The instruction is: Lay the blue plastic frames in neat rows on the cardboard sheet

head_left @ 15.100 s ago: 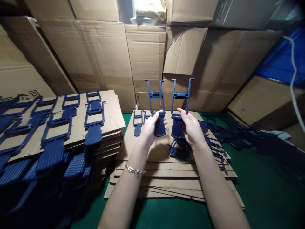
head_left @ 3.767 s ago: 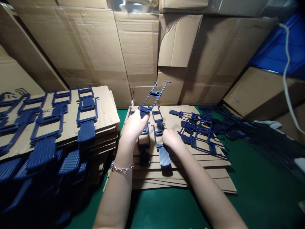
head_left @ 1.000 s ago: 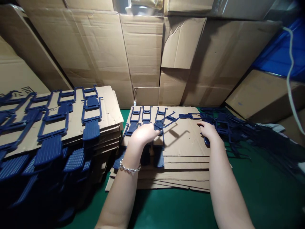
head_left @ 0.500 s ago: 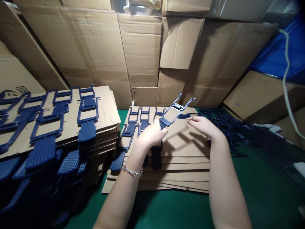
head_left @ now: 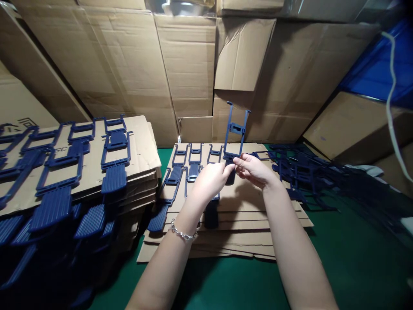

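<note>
Over the middle cardboard stack, a dark blue plastic frame [head_left: 236, 128] stands nearly upright, its two hooked arms pointing up and a crossbar between them. My left hand [head_left: 210, 180] is closed on its lower end, thumb against the ribbed base. From the other side, my right hand [head_left: 254, 170] pinches the same lower end between thumb and fingers. My fingers partly cover the base. Similar blue frames [head_left: 172, 185] lie in rows on the top cardboard sheet [head_left: 251, 198], left of and below my hands.
To the left, a second cardboard stack [head_left: 145, 150] carries several blue frames [head_left: 115, 148] with ribbed ends overhanging its edge. A tangled heap of blue frames [head_left: 303, 168] lies right on the green tabletop [head_left: 348, 249]. Large cardboard boxes [head_left: 129, 64] wall off the back. A pale cable [head_left: 389, 99] hangs at right.
The held frame has swung from a rightward tilt to nearly upright. My right hand has moved left and closed on its lower end, where it was apart before.
</note>
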Demonstrator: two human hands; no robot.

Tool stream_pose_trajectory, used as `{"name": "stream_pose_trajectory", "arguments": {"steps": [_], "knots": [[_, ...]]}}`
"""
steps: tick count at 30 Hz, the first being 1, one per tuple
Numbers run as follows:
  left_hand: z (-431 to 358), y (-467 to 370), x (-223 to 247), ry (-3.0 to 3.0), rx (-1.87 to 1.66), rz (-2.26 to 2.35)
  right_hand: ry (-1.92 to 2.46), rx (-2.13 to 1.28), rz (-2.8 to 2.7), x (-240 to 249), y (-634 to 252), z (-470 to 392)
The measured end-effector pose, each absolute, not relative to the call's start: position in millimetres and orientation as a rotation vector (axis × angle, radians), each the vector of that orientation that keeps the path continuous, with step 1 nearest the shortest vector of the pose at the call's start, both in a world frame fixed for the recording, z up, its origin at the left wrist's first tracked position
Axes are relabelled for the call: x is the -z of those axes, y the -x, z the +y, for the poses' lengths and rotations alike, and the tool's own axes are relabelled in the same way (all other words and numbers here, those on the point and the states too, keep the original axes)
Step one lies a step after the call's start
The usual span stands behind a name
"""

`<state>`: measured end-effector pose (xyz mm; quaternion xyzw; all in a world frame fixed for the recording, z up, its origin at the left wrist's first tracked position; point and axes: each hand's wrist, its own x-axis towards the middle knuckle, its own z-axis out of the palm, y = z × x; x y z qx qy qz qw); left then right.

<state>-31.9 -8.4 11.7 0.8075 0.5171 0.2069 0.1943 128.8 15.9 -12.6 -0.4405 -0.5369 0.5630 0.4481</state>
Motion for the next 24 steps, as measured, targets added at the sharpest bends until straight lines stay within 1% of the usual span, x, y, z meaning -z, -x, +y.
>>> {"name": "stream_pose_trajectory", "arguments": {"steps": [2,6,8,12,14,16,18,21,24], "knots": [[-7,30,-8,-2.31,-0.479,1.517,1.167,-1.318,-1.277,16,-131,20],[-3,27,3,-2.387,-0.261,1.564,1.696,-0.92,-1.369,35,-142,33],[0,28,9,-2.415,-0.218,1.611,1.888,-0.806,-1.405,47,-150,38],[2,31,14,-2.38,-0.117,1.734,2.106,-0.668,-1.412,55,-156,39],[2,32,16,-2.357,-0.056,1.761,2.208,-0.517,-1.438,51,-151,35],[1,31,17,-2.336,0.007,1.755,2.233,-0.32,-1.53,45,-139,31],[1,29,18,-2.317,0.074,1.734,2.125,-0.23,-1.722,41,-123,27],[1,26,21,-2.284,0.163,1.702,1.865,-0.381,-2.046,47,-98,26],[2,25,22,-2.256,0.218,1.693,1.795,-0.464,-2.165,59,-82,29]]}}
